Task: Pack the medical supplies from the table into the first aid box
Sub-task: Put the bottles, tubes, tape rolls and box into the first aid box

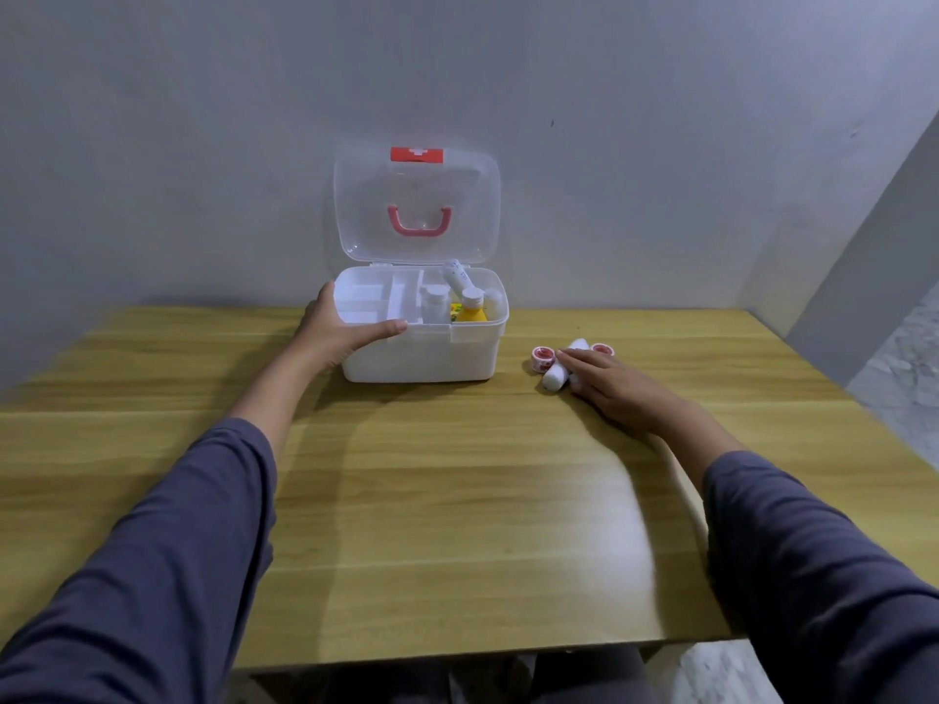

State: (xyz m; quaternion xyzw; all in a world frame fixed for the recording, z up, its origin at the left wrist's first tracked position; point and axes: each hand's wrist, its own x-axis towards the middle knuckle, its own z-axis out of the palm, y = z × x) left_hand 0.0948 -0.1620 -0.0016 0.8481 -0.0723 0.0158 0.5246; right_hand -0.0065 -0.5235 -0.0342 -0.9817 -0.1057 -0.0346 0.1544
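A white first aid box (432, 355) stands open at the back of the wooden table, its clear lid (416, 205) with a red handle leaning upright. Inside, a white divided tray fills the left half; a yellow bottle (471, 309), a clear jar (434, 302) and a white tube (456, 276) stand in the right half. My left hand (340, 330) grips the box's front left corner, thumb along the rim. To the right of the box lie white bandage rolls (555, 376) and two red-and-white tape rolls (542, 359). My right hand (609, 386) rests flat on the bandage rolls, fingers extended.
A grey wall rises directly behind the box. The table's right edge (833, 393) drops to a pale floor. The table's near edge lies just above my lap.
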